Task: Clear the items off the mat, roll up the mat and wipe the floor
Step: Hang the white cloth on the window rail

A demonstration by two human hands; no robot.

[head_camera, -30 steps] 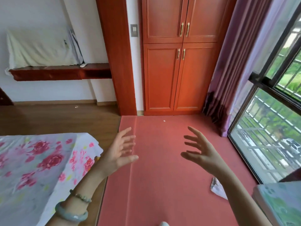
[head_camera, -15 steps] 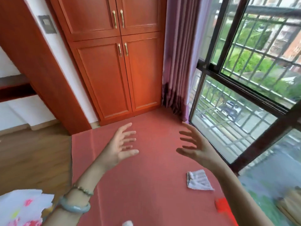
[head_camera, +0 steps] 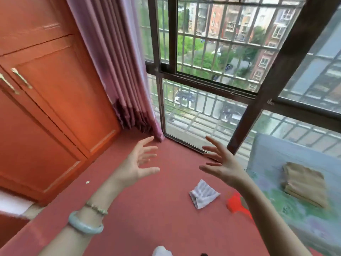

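A red mat (head_camera: pixel 151 209) covers the floor below me. On it lies a crumpled white striped cloth (head_camera: pixel 203 194), and to its right a bright red object (head_camera: pixel 235 203), partly hidden behind my right forearm. A white thing (head_camera: pixel 161 252) shows at the bottom edge. My left hand (head_camera: pixel 137 164) and my right hand (head_camera: pixel 222 164) are both held out above the mat with fingers spread, holding nothing. The cloth sits below my right hand, apart from it.
An orange wooden wardrobe (head_camera: pixel 46 117) stands at the left, a purple curtain (head_camera: pixel 118 71) in the corner. A barred floor-to-ceiling window (head_camera: pixel 212 71) runs along the far side. At the right a bed (head_camera: pixel 295 209) with a light blue-green cover bears a folded tan cloth (head_camera: pixel 304 183).
The view has swung to the right, from the flowered bed and wardrobe toward the window and the other bed. Both hands stay raised and spread, empty.
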